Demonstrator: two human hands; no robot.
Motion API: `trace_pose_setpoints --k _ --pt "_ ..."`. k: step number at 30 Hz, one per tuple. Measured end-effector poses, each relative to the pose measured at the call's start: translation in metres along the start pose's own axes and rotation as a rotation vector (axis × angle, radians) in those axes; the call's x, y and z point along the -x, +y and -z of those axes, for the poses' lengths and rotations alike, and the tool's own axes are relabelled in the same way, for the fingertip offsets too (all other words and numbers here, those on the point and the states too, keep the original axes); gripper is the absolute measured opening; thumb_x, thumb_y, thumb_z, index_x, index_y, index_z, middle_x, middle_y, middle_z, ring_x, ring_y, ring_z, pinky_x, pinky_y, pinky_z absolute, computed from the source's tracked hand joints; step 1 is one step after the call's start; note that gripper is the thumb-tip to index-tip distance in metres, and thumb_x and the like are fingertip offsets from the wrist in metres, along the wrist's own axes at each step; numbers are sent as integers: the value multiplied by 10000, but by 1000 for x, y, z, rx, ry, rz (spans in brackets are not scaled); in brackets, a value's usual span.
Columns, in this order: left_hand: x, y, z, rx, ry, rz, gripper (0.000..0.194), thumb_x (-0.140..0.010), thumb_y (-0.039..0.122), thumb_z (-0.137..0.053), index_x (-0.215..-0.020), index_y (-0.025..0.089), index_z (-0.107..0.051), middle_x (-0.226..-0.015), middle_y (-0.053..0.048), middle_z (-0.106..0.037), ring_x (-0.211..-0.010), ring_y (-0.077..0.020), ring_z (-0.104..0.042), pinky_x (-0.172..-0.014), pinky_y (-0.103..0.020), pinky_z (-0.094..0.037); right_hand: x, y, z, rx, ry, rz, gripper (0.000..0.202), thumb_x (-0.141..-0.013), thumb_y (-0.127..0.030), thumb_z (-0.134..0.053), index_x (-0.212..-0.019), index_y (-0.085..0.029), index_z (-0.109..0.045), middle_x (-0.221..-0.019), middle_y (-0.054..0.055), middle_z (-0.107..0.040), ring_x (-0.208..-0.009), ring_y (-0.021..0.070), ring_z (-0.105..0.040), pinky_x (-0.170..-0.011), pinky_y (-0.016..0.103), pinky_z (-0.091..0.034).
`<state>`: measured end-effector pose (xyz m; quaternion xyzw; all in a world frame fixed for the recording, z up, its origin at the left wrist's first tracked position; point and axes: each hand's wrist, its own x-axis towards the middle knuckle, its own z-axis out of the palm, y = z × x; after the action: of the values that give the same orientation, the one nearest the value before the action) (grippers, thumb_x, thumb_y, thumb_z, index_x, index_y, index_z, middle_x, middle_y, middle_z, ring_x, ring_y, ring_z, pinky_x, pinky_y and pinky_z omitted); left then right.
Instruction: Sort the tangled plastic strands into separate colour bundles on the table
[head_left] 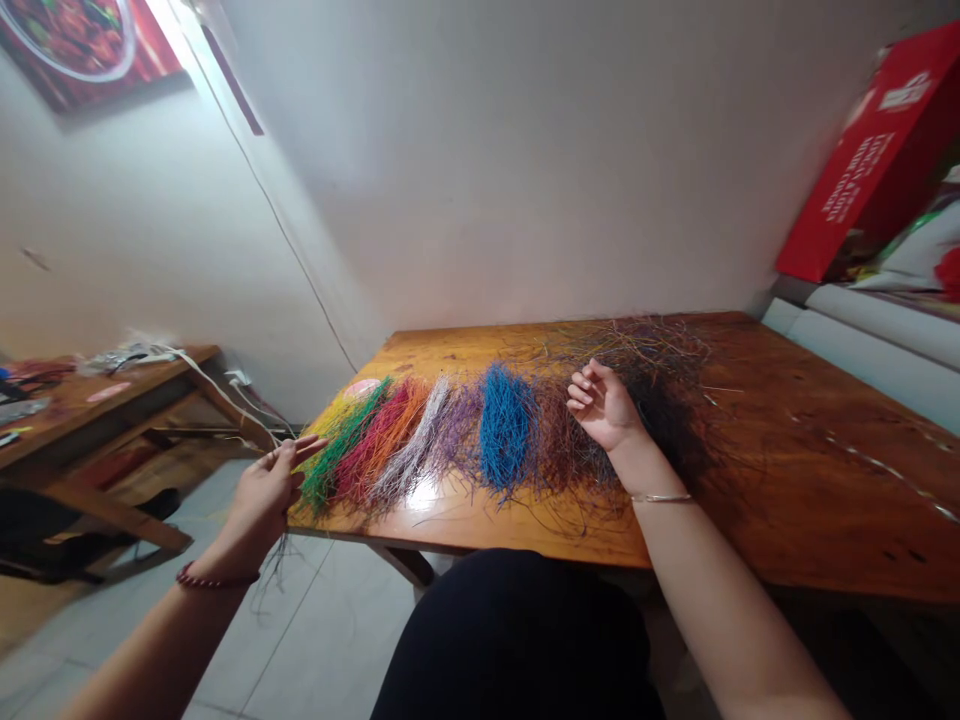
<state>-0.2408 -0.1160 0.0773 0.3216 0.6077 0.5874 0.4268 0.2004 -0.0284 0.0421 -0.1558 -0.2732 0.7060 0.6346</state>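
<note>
In the head view, thin strands lie across a table in groups by colour, from the left edge towards the middle. Yellow strands [328,416] sit at the left edge, then come green strands [337,458], red strands [373,440], orange strands [397,440], silvery white strands [417,438], purple strands [460,432], blue strands [505,430] and brown strands [556,432]. A dark pile [669,415] spreads beyond them, right of the middle. These groups look largely separated, though their borders overlap. A mixed tangle [641,340] near the far edge of the table [787,510] seems to be the part not yet sorted.

The left hand [262,488] is at the near left corner, beside the green group. Its thumb and fingers are close together, apparently around thin dark strands [279,565] that hang below the corner. The right hand [606,408] is raised over the brown and dark groups with its fingers curled in; whether it grips a strand, I cannot tell.

The strands look stiff and wiry, slightly kinked, with frayed ends fanning towards the near edge. The blue group is the densest, roughly a block; the white 1 is slimmer and slanted. The tabletop is glossy, orange-brown wood with visible grain.
</note>
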Motion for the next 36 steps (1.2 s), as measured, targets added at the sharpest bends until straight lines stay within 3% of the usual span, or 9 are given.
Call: trace_pose_setpoints --k 4,7,9,14,19,22,25,31,36 --pt "24 8 1 -128 152 -317 293 -873 392 -596 -1027 155 -671 -840 -18 -643 -439 -18 -312 -365 -125 -270 0 1 0 0 -5 -5 309 -731 -297 -764 -679 -195 -477 -582 -81 -407 -441 41 -347 -404 159 -339" --pt "42 17 -9 3 38 -340 274 -826 392 -660 -983 167 -666 -658 53 -451 -441 -14 -284 -368 -113 -242 0 1 0 4 -3 -10 302 -735 -294 -760 -677 -195 -481 -584 -78 -412 -446 43 -342 -402 160 -336" --pt "52 22 -24 71 -108 -256 264 -783 375 -706 -909 153 -638 -601 71 -339 -425 -15 -254 -355 -114 -202 0 1 0 7 -3 -14 300 -736 -292 -758 -674 -195 -482 -586 -76 -413 -448 45 -337 -403 162 -334" --pt "59 20 -89 172 -519 5 267 -806 386 -686 -875 168 -547 -582 95 -221 -396 -14 -151 -347 -123 -111 -1 4 0 17 3 -16 292 -731 -304 -759 -686 -194 -492 -588 -77 -396 -451 45 -318 -408 162 -314" --pt "38 8 -172 231 -939 186 246 -860 366 -632 -831 171 -484 -590 91 -197 -406 -23 -141 -355 -133 -100 -2 9 -1 64 11 -14 309 -716 -332 -759 -690 -191 -485 -592 -80 -379 -453 44 -301 -415 165 -282" --pt "26 -5 -217 264 -1109 260 232 -875 357 -612 -838 175 -474 -590 90 -196 -407 -30 -128 -350 -140 -88 -3 15 -1 186 32 1 316 -703 -388 -752 -703 -195 -502 -598 -79 -385 -448 46 -287 -415 180 -259" --pt "18 -26 -248 274 -1206 287 225 -888 366 -592 -848 179 -472 -585 89 -201 -406 -33 -119 -348 -141 -82 -4 23 -2 390 44 80 301 -712 -445 -728 -779 -195 -574 -636 -63 -450 -467 52 -331 -434 201 -270" --pt "6 -68 -259 278 -1243 299 268 -872 409 -605 -855 186 -456 -603 89 -221 -415 -31 -112 -353 -143 -92 -5 41 -4 829 -51 222 314 -755 -444 -696 -919 -179 -658 -709 -9 -609 -533 79 -450 -490 221 -336" --pt "6 -70 -252 315 -1265 309 272 -880 409 -594 -835 188 -443 -595 89 -206 -429 -36 -102 -364 -147 -95 -7 46 -4 957 -58 252 279 -783 -444 -677 -869 -180 -697 -729 19 -663 -585 104 -520 -532 237 -393"
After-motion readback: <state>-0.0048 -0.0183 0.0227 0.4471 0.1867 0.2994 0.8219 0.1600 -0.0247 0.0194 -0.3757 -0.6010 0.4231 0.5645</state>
